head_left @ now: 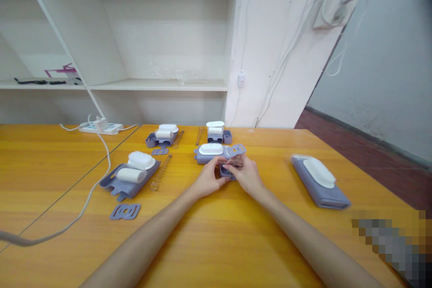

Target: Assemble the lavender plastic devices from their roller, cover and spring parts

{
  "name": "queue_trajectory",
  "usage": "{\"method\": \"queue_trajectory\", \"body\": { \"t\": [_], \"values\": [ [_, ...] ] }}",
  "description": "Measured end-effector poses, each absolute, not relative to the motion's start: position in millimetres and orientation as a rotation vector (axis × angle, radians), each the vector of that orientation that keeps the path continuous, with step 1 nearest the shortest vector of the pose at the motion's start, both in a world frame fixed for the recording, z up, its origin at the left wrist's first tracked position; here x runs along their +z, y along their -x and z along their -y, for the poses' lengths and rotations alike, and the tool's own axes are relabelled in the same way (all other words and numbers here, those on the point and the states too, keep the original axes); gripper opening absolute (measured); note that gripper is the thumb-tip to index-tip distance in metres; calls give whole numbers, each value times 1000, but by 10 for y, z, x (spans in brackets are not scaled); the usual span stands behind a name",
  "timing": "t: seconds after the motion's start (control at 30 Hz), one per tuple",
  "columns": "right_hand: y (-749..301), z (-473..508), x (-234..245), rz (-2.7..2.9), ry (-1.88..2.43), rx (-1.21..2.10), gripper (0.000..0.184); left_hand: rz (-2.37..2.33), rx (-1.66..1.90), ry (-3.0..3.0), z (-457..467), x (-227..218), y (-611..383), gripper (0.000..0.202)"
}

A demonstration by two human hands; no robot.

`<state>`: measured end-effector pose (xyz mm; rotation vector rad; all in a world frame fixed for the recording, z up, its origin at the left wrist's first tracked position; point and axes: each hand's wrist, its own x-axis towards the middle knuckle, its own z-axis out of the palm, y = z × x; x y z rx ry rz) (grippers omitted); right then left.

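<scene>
Both my hands meet at the middle of the wooden table (209, 234) around a small grey-purple plastic part (227, 172). My left hand (209, 177) grips its left side with curled fingers. My right hand (245, 174) pinches it from the right, and a thin metal spring seems to sit between the fingertips. Just behind the hands lies a grey-purple tray with a white oval piece (211, 150) and a perforated flat plate (236, 149).
Similar grey-purple and white sets lie at the left (131, 176), back left (164, 135) and back centre (218, 131). A closed unit (319, 181) rests at the right. A flat plate (125, 211), springs (160, 172), a white cable (84, 202) and a power strip (101, 127) are at the left.
</scene>
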<state>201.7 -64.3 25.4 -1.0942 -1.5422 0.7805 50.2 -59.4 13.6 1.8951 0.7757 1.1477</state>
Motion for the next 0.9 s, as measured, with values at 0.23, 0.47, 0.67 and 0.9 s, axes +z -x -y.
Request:
{"method": "queue_trajectory", "body": {
  "t": [0.23,0.47,0.67,0.9],
  "values": [
    [-2024,620,220,1526,1072,756,27,-782,1141,-1880,602,127,-500,41],
    [-2021,628,223,1510,1058,784,27,-778,1147,-1890,606,151,-497,42],
    [-2017,632,231,1503,1074,748,28,-795,1132,-1890,606,138,-490,42],
    [-2027,645,217,1488,1099,672,28,-810,1134,-1904,599,145,-484,43]
  ]
}}
